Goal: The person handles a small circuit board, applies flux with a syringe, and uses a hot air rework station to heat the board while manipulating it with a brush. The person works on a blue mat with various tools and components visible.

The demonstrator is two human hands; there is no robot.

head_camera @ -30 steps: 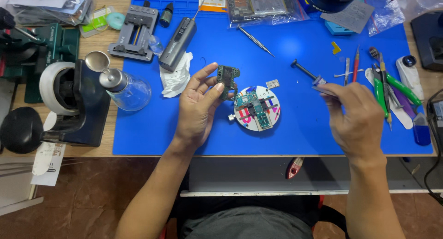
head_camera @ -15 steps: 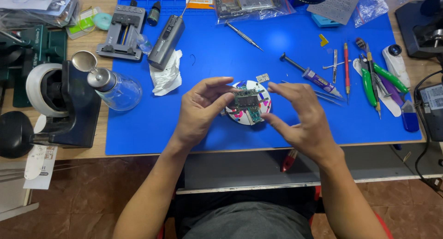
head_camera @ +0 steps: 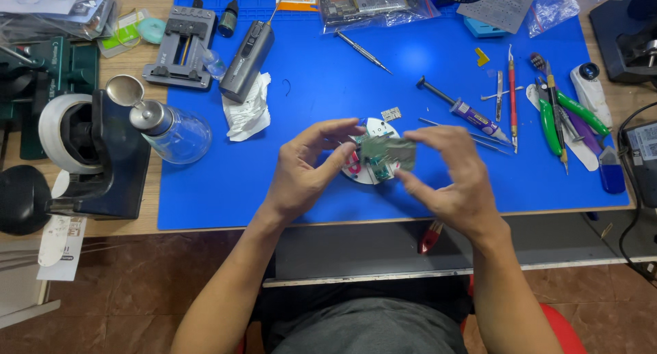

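A small green circuit board [head_camera: 389, 153] is held just above a round white disc [head_camera: 373, 175] on the blue work mat [head_camera: 308, 108]. My left hand [head_camera: 308, 169] pinches the board's left edge with thumb and forefinger. My right hand [head_camera: 452, 179] grips its right edge, fingers curled over the top. Both hands meet over the middle of the mat. The board is blurred, so its parts are unclear.
A syringe [head_camera: 457, 108], tweezers [head_camera: 472, 136], screwdrivers [head_camera: 511, 97] and green-handled pliers [head_camera: 547, 118] lie at the right. A glass bottle [head_camera: 174, 132], a crumpled tissue [head_camera: 248, 111], a grey handheld tool [head_camera: 245, 53] and a black microscope base [head_camera: 96, 155] stand at the left.
My right hand left the tools at the right and came to the disc. Both hands now hold the green board lifted slightly off it.
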